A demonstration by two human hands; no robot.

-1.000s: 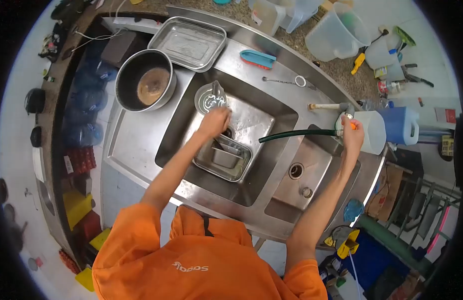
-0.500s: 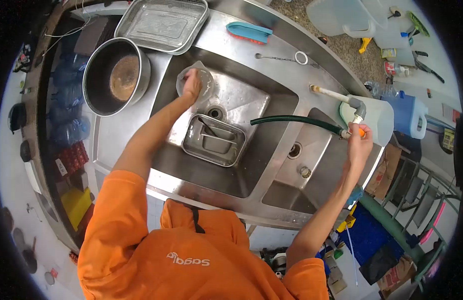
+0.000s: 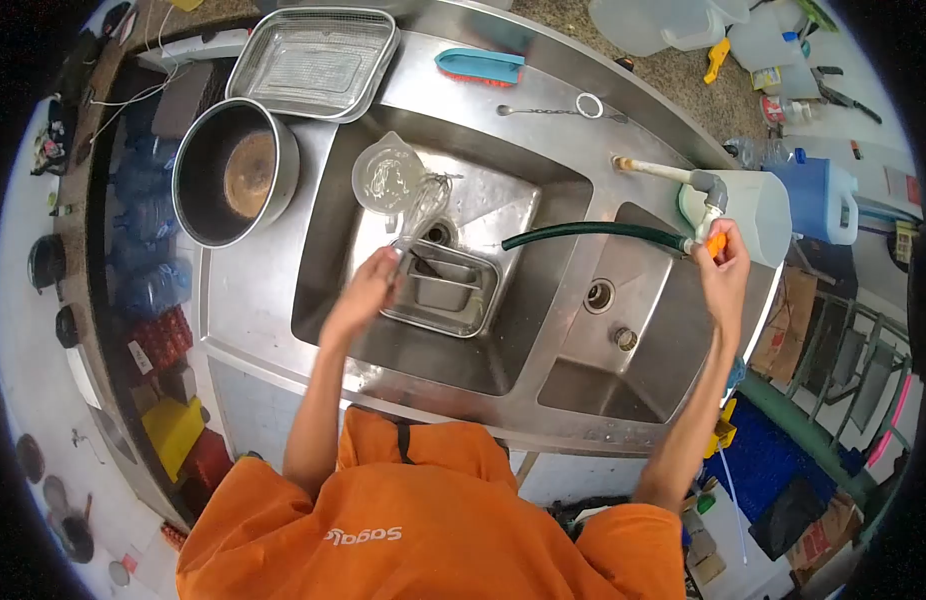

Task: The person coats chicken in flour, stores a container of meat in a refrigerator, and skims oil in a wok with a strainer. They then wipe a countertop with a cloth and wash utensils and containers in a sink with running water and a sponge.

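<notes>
My left hand point(image 3: 371, 290) is closed on the handle of a wire whisk point(image 3: 428, 205), its wires over the large sink basin point(image 3: 463, 370). Just beyond the whisk stands a clear measuring jug point(image 3: 387, 174). Below the whisk, a rectangular metal container point(image 3: 478, 318) holds a smaller metal tray and a dark utensil. At the right, my right hand point(image 3: 721, 270) has its fingers closed on the orange tap handle point(image 3: 716, 245). From that tap a dark green hose point(image 3: 593, 229) reaches left over the basin; whether water runs from it I cannot tell.
A large pot point(image 3: 235, 172) and a metal tray with a wire rack point(image 3: 313, 62) stand left of the basin. Behind it lie a blue brush point(image 3: 480, 66) and a long spoon point(image 3: 543, 110). A small basin point(image 3: 623, 320) and a blue jug point(image 3: 818, 200) are at the right.
My left hand has left the jug, moved toward me and now holds the whisk, which was not visible in it before. My right hand stays at the tap handle.
</notes>
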